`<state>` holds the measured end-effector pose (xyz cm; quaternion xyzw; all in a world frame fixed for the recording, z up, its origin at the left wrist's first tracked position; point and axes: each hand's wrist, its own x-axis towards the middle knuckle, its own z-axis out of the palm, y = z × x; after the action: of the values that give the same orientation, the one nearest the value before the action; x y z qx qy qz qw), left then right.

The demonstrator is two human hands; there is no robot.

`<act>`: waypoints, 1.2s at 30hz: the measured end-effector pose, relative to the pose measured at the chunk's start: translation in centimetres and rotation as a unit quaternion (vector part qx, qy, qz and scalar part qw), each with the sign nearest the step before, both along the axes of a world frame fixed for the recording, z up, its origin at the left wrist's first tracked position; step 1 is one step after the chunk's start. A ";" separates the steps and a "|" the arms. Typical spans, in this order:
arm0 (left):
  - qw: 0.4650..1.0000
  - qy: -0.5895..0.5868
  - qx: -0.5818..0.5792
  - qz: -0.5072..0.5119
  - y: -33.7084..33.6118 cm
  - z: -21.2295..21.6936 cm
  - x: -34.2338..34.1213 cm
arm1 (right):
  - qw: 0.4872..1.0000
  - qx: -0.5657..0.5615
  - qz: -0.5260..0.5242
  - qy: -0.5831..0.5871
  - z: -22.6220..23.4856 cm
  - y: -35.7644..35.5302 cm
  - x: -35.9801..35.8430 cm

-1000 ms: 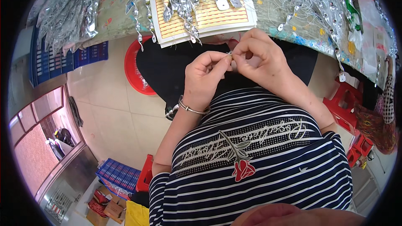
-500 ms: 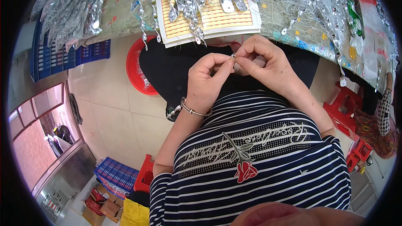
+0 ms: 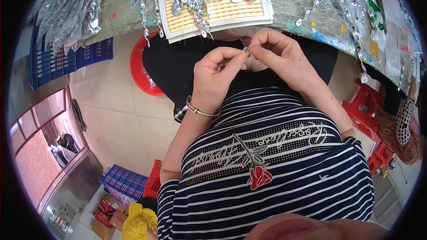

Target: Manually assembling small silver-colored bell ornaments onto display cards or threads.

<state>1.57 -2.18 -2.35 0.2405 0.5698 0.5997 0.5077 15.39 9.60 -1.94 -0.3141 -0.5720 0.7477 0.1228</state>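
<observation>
Over my dark lap, my left hand is closed, thumb and forefinger pinching a small shiny ring-like piece. My right hand is closed too, its thumb and fingertips meeting the same piece from the other side. The piece is too small to name its kind, and any thread on it cannot be made out. Just beyond my hands, silver twisted spiral strips lie on a sheet of yellow-and-red striped paper, some hanging over its near edge.
The cloth-covered table carries heaps of silver strips at left and more with loose threads at right. A red basin stands on the floor, left of my lap. Blue crates are at left; red stools and a person's checked sleeve at right.
The whole view has shifted slightly. My fingertips have drawn a little apart, so more of the small piece shows between them. At lower left, the yellow thing looks differently shaped.
</observation>
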 end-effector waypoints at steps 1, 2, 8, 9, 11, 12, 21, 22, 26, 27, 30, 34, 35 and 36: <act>1.000 0.009 0.007 0.000 0.0 0.0 0.0 | 1.000 0.007 0.001 0.003 -0.1 0.0 0.0; 1.000 0.018 0.015 0.000 0.0 -0.1 0.0 | 1.000 0.007 0.000 0.002 0.0 0.0 0.0; 1.000 0.030 0.001 0.006 0.0 0.0 0.3 | 0.998 0.053 0.028 -0.005 0.3 -0.1 0.2; 1.000 0.030 0.000 0.005 0.0 0.1 0.3 | 0.998 0.050 0.030 0.000 0.2 -0.1 0.2; 0.999 0.035 -0.011 0.004 0.0 0.1 0.4 | 0.998 0.047 0.031 0.004 -0.2 -0.2 0.1; 0.999 0.035 -0.011 0.004 0.0 0.0 0.4 | 0.998 0.059 0.018 0.005 -0.6 -0.2 0.1; 0.999 0.028 -0.019 -0.004 0.2 0.1 0.2 | 0.978 0.205 -0.009 0.036 -0.1 0.0 0.1; 0.999 0.033 -0.024 -0.003 0.2 0.2 0.3 | 0.971 0.235 -0.013 0.039 0.0 0.0 0.1; 0.996 0.052 -0.074 -0.009 0.1 0.5 0.0 | 0.932 0.362 0.019 0.026 0.3 0.4 0.3; 0.997 0.043 -0.068 -0.001 0.2 0.5 0.1 | 0.922 0.385 0.019 0.034 0.1 0.5 0.3; 0.996 0.051 -0.072 -0.006 0.3 0.4 0.2 | 0.910 0.413 0.016 0.040 -0.2 0.6 0.4; 0.995 0.073 -0.063 0.005 0.2 0.0 0.2 | 0.913 0.406 0.016 0.036 -0.4 0.3 0.3; 0.994 0.080 -0.070 0.002 0.3 0.2 0.2 | 0.917 0.397 0.025 0.033 -0.4 0.4 0.3; 0.994 0.074 -0.077 0.010 0.3 0.2 0.5 | 0.918 0.393 0.020 0.049 -0.5 0.4 0.3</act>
<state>2.02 -1.88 -2.10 0.2387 0.6526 0.5399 0.4750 15.69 9.99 -2.43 -0.1920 -0.8189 0.4798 0.2497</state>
